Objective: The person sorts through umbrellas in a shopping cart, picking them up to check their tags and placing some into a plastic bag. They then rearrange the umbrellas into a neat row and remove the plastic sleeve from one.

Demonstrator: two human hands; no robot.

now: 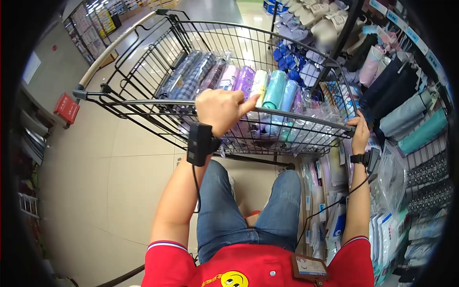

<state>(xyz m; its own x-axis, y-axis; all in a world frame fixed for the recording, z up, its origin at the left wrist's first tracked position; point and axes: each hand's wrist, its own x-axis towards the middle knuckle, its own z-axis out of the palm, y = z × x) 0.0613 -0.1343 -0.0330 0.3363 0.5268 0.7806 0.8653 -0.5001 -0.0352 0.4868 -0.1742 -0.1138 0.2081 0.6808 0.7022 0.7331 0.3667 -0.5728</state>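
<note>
A black wire shopping cart (158, 125) stands sideways in front of me. My left hand (220, 111) is closed over the cart's near top rail, with the thumb pointing right along it. My right hand (359, 130) is wrapped round the rail's right end, at the corner near the shelves. Inside the cart lie several rolled, plastic-wrapped packs: dark plaid ones (184, 76) at the left, then a purple roll (245, 82), a pale yellow roll (259, 86), a teal roll (274, 90) and a blue roll (289, 98). Clear plastic wrapping (318, 125) covers things at the cart's right end.
Shelving on the right holds slippers (311, 14), a teal roll on display (423, 131), dark folded fabric (389, 88) and white packs (382, 234). A red box (67, 110) stands by the left wall. Tiled floor (119, 191) stretches left. Cables run from both wrist devices.
</note>
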